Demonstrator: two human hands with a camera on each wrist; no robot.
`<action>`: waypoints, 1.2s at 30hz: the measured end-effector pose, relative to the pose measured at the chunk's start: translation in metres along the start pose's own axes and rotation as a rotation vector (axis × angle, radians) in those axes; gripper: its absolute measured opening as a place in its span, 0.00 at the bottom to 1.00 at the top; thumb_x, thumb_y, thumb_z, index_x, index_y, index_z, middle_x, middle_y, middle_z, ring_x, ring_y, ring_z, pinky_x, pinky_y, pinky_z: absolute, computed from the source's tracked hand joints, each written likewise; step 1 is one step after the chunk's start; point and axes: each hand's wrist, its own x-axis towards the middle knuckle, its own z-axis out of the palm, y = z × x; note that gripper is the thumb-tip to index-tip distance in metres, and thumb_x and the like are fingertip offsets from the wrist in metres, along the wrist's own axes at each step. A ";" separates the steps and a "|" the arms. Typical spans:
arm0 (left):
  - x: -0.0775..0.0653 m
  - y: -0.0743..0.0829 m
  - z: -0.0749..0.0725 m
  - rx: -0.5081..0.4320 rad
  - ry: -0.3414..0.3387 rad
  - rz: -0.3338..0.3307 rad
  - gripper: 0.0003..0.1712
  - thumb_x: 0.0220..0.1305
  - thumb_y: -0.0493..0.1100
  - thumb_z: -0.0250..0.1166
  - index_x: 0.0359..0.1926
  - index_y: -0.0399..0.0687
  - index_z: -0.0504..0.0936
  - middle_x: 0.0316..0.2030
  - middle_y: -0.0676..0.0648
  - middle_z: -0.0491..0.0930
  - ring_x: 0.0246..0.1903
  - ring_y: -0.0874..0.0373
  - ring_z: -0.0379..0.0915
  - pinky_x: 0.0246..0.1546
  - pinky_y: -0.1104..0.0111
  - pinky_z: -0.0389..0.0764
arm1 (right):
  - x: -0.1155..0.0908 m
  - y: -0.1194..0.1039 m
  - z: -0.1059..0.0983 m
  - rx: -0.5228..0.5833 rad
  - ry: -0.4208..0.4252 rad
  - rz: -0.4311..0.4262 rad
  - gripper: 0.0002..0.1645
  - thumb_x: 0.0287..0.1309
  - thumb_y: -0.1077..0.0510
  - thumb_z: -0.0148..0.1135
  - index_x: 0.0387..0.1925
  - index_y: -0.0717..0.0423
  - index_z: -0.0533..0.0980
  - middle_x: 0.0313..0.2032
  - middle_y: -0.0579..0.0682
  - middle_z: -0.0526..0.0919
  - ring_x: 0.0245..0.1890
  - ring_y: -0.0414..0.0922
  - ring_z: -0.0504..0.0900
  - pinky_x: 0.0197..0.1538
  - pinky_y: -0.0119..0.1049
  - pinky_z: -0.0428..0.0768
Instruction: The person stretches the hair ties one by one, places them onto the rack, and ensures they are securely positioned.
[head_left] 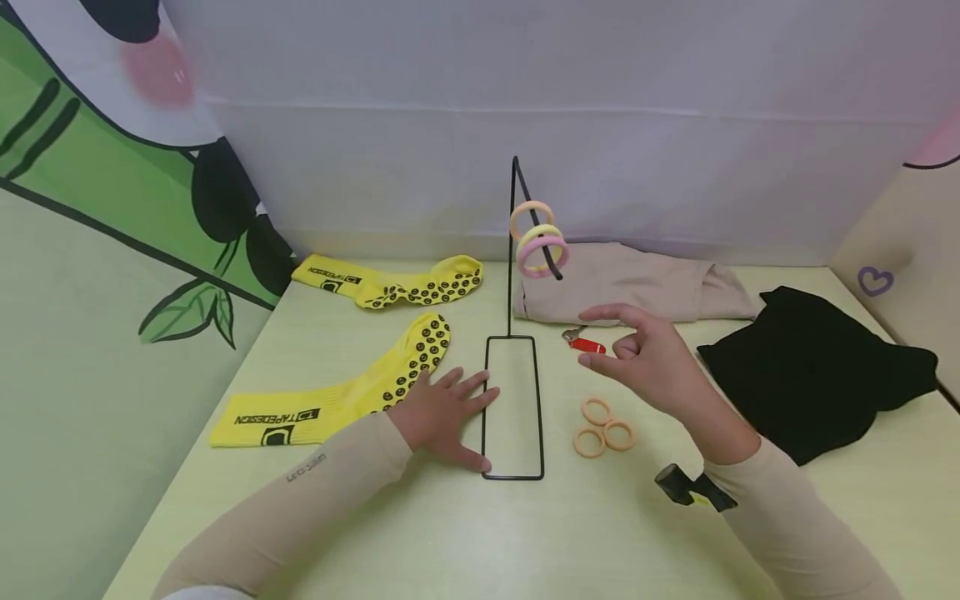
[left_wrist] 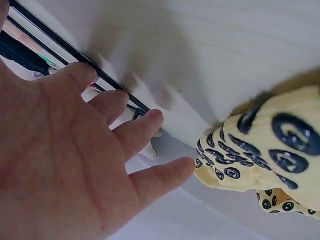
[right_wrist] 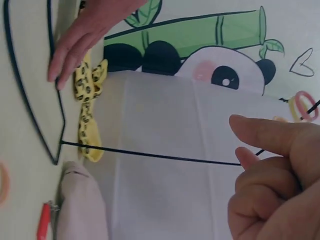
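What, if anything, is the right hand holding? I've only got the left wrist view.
Observer: Nothing. The head view shows the right hand empty, thumb and forefinger spread apart.
Operator: And what hangs on the stand?
Observer: Three rings: an orange ring, a yellow ring and a pink ring.
Operator: Any loose ones on the table?
Observer: Yes, three orange rings lie bunched together, right of the stand's base.
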 end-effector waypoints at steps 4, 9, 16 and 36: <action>0.000 0.000 0.000 -0.006 0.000 0.002 0.60 0.40 0.83 0.53 0.72 0.68 0.45 0.73 0.54 0.42 0.71 0.45 0.42 0.62 0.38 0.51 | 0.007 0.030 0.004 0.048 -0.118 0.076 0.24 0.50 0.62 0.67 0.51 0.55 0.73 0.10 0.41 0.49 0.12 0.36 0.48 0.18 0.31 0.56; -0.002 0.000 -0.001 -0.007 0.002 -0.002 0.59 0.40 0.82 0.53 0.72 0.68 0.46 0.73 0.54 0.42 0.71 0.45 0.43 0.62 0.39 0.52 | 0.018 0.070 0.003 0.011 -0.275 0.135 0.24 0.49 0.67 0.61 0.51 0.59 0.73 0.12 0.41 0.50 0.14 0.36 0.49 0.24 0.29 0.59; 0.000 0.000 -0.001 -0.011 -0.006 -0.004 0.60 0.40 0.83 0.53 0.72 0.68 0.46 0.73 0.54 0.42 0.71 0.45 0.42 0.63 0.39 0.52 | 0.026 0.111 0.001 -0.014 -0.474 0.173 0.28 0.44 0.72 0.61 0.52 0.60 0.72 0.13 0.41 0.50 0.14 0.37 0.48 0.19 0.28 0.51; -0.003 0.002 -0.002 -0.020 -0.006 -0.010 0.59 0.40 0.82 0.54 0.71 0.68 0.47 0.73 0.55 0.42 0.71 0.45 0.43 0.62 0.38 0.51 | 0.031 0.119 0.020 -0.034 -0.618 0.155 0.22 0.44 0.73 0.61 0.45 0.58 0.75 0.12 0.42 0.54 0.15 0.38 0.53 0.22 0.27 0.57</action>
